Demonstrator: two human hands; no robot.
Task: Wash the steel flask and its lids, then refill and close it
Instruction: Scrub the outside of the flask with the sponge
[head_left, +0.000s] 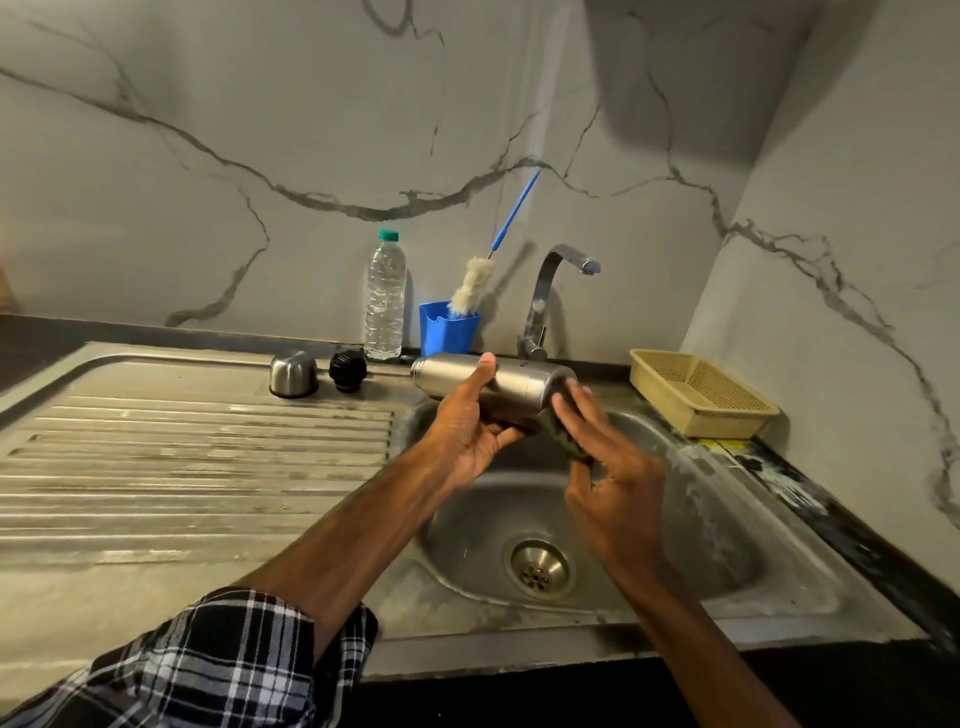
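Here, flask (519, 382): lying sideways in the air over the sink (727, 545), mouth pointing left, uncapped.
Left hand (467, 436): wrapping round the flask's middle from below, thumb lying over the top.
Right hand (608, 467): gripping a dark scrub pad (563, 436) and pressing it against the flask's base end.
Lids: steel cap (293, 374) and black stopper (347, 370) sitting side by side on the drainboard, left of the flask.
Writing: a faint mark showing on the flask's side, too small to read; a yellow-and-black sticker (727, 446) lying below the basket (701, 400), print illegible.
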